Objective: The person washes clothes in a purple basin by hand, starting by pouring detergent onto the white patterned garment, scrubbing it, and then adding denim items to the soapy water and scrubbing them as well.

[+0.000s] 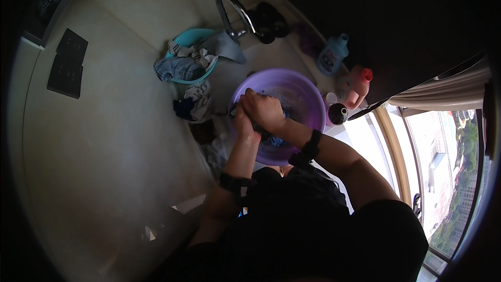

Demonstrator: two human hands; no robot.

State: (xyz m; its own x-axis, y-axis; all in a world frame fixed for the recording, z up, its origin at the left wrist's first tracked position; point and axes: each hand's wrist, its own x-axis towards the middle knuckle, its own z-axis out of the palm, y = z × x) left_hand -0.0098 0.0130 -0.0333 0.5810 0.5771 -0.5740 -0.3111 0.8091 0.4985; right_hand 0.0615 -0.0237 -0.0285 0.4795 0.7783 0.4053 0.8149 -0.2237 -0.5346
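Note:
Over a purple plastic basin (pixel 319 102), my left hand (pixel 243 121) and my right hand (pixel 265 110) are pressed together, the right lying across the left. A dark wet cloth (pixel 259 128) is gripped between them, mostly hidden by the palms and fingers. Below the hands, a piece of blue fabric (pixel 277 141) sits in the basin. Sudsy water (pixel 299 105) with small bubbles covers the basin's bottom. Each forearm wears a black strap.
Behind the basin rises a chrome faucet (pixel 238 8). Clothes fill a turquoise basin (pixel 191 37), with more garments (pixel 197 100) heaped beside it. A blue bottle (pixel 332 55), a pink detergent jug (pixel 354 88) and a dark-topped bottle (pixel 337 114) line the right ledge near the window.

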